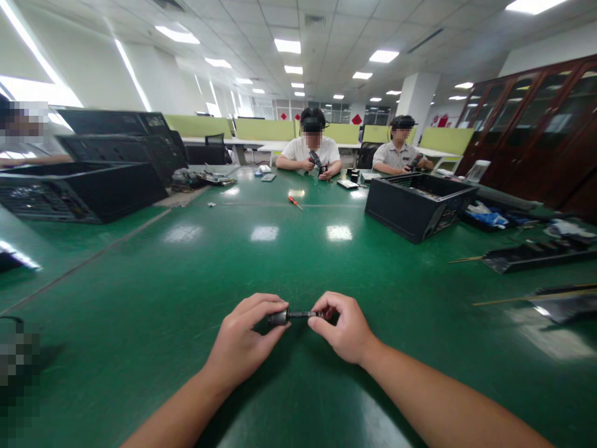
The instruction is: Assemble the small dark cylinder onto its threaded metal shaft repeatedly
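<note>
A small dark cylindrical part (293, 316), like a short metal rod with a thicker grey end, is held level just above the green table (186, 298). My left hand (242, 342) pinches its thicker left end. My right hand (342, 326) pinches the thin right end with fingertips. Both forearms come in from the bottom edge.
An open black computer case (417, 205) stands at the right, black cases (84, 186) are stacked at the left. A red-handled screwdriver (293, 201) lies mid-table. Black panels (536, 255) lie at the right edge. Two people (310, 152) sit across the table handling objects.
</note>
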`<state>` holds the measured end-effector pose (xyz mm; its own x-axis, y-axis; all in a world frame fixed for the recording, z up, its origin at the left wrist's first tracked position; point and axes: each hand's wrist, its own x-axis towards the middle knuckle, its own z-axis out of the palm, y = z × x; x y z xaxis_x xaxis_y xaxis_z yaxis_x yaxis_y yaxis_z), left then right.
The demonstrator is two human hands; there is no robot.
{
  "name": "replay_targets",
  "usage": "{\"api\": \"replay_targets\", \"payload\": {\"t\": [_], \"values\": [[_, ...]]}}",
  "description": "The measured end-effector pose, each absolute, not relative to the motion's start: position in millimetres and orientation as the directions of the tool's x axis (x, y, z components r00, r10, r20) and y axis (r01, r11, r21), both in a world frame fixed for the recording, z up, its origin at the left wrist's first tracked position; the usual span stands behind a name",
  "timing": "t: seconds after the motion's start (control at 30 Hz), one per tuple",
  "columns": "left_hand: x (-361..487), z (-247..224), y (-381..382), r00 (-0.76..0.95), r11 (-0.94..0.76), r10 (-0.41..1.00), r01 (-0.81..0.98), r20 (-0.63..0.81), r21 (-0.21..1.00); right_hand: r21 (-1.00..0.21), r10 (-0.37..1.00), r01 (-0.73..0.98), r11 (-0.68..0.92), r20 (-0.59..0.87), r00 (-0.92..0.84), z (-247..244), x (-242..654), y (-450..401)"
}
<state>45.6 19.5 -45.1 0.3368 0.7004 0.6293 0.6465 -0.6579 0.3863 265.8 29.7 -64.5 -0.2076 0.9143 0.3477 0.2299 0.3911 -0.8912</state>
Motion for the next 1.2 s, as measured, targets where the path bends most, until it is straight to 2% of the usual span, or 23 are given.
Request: {"api": "replay_targets", "payload": {"t": [0.73,0.9,0.97,1.07,1.13,1.2], "values": [[46.8,-42.6,20.4,0.309,-0.647,0.714,0.636,0.629,0.421,-0.895,0.912,0.202,0.399,0.364,-0.188,-64.2,267.8,29.7],[44.1,-40.3,20.6,0.26,-0.628,0.718,0.641,0.645,0.441,-0.912,0.911,0.106,0.397,0.377,-0.169,-65.2,270.0,32.8],[41.7,-39.2,22.2,0.147,-0.552,0.756,0.667,0.638,0.5,-0.929,0.918,-0.001,0.37,0.366,-0.153,-66.4,270.8,36.7],[37.0,-35.9,27.6,-0.064,-0.372,0.863,0.59,0.501,0.716,-0.944,0.934,-0.128,0.304,0.322,-0.157,-69.5,270.2,43.0],[30.5,-31.2,31.2,-0.124,-0.291,0.911,0.481,0.393,0.827,-0.951,0.942,-0.152,0.27,0.294,-0.161,-72.4,268.3,46.1],[17.2,-25.7,31.7,-0.132,-0.259,0.927,0.451,0.351,0.854,-0.956,0.951,-0.184,0.229,0.26,-0.169,-75.5,265.6,48.1]]}}
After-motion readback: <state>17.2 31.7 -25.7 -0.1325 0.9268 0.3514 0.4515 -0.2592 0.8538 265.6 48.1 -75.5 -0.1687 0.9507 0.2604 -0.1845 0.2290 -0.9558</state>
